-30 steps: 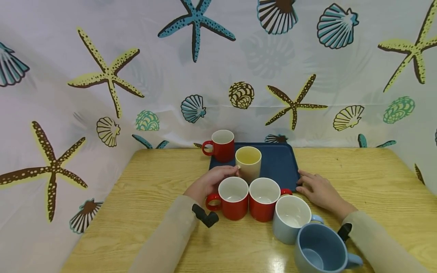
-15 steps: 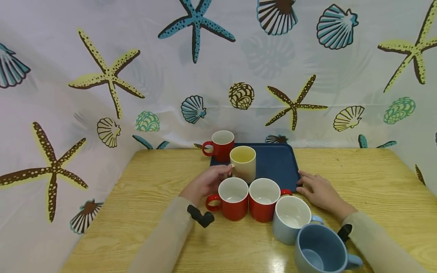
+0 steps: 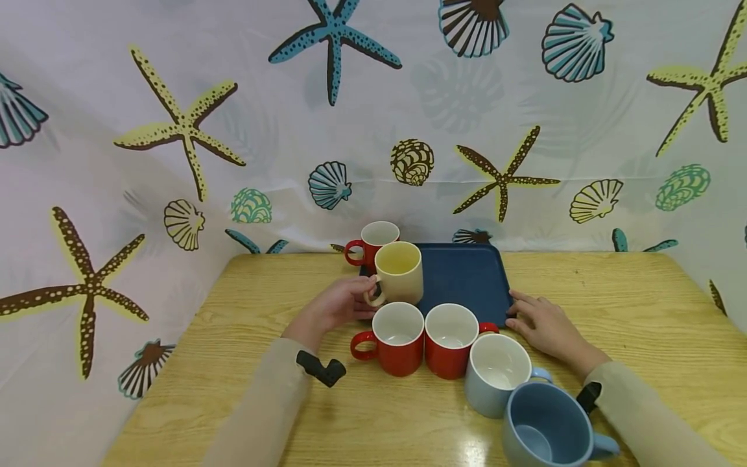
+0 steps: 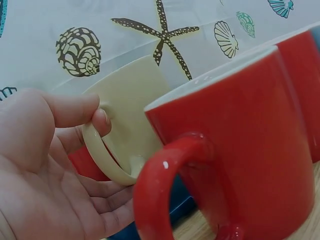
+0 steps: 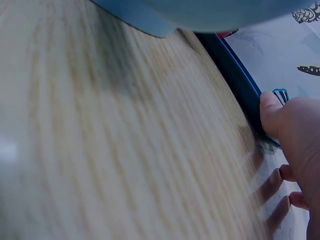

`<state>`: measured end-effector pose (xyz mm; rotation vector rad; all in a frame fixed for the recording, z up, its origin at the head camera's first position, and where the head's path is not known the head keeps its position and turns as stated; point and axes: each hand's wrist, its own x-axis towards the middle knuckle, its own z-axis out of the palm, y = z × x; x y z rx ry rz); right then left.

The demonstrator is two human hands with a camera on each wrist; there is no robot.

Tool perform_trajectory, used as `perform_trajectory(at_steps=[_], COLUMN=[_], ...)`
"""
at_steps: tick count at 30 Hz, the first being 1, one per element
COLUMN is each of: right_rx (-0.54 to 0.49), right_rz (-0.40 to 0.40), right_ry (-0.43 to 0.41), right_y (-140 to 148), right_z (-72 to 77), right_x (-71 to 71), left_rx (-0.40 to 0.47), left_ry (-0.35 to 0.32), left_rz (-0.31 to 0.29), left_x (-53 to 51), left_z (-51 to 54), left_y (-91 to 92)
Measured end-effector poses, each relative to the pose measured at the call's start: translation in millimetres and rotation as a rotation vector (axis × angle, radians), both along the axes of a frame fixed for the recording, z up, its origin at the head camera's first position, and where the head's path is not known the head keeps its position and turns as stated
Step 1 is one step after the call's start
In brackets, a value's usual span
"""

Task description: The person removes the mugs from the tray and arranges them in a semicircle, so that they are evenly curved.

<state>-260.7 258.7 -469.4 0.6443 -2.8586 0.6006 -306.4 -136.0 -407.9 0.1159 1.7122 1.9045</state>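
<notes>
My left hand pinches the handle of a cream mug between thumb and index finger. The other fingers lie below that handle in the left wrist view. The cream mug is upright over the left part of a blue tray, in front of a red mug at the tray's back left corner. Whether its base touches the tray is hidden. My right hand rests at the tray's right edge. In the right wrist view its thumb touches the tray's side, and its other fingers are loosely bent.
Nearer than the tray stand two red mugs side by side, a light blue mug and a darker blue mug. The wooden table ends at a patterned curtain.
My left hand has moved left with the cream mug and slightly up, so the mug now covers part of the red mug behind. My right hand has stayed in place.
</notes>
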Motion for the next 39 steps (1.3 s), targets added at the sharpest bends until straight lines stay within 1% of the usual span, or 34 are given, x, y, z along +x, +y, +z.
perform_trajectory(at_steps=[2, 7, 10, 17, 19, 23, 26, 29, 32, 37, 39], right_rx=[-0.001, 0.000, 0.001, 0.000, -0.002, -0.005, -0.003, 0.003, 0.008, 0.009, 0.006], right_rz=[-0.002, -0.006, -0.006, 0.000, -0.001, -0.001, -0.003, -0.005, -0.006, 0.000, -0.001], right_ry=[-0.003, -0.005, -0.002, 0.003, 0.005, 0.011, 0.011, 0.009, 0.011, 0.008, 0.003], right_y=[0, 1, 0, 0, 0, 0, 1, 1, 1, 0, 0], right_z=[-0.1, -1.1, -1.6, -1.0, -0.8, -1.0, -1.7, -2.3, -2.2, -0.8, -0.6], right_x=[0.2, 0.7, 0.8, 1.7, 1.9, 1.3, -0.1, -1.3, -1.8, -1.1, -0.5], left_rx=[0.002, 0.000, -0.008, -0.035, -0.033, -0.022, -0.016, -0.022, -0.037, -0.023, -0.007], left_ry=[0.000, 0.016, 0.038, 0.073, 0.075, 0.089, 0.100, 0.102, 0.089, 0.049, 0.044], left_rz=[0.004, -0.010, -0.020, 0.008, 0.013, 0.005, 0.014, 0.039, 0.079, 0.180, 0.211], left_x=[1.5, 5.1, 7.7, 14.6, 16.0, 18.9, 22.3, 27.4, 33.1, 41.9, 45.6], left_z=[1.2, 2.5, 3.3, 7.1, 7.8, 8.5, 7.9, 7.0, 5.4, 1.5, 0.1], left_y=[-2.5, -10.2, -16.0, -28.8, -32.4, -39.5, -43.8, -47.4, -50.2, -56.3, -59.2])
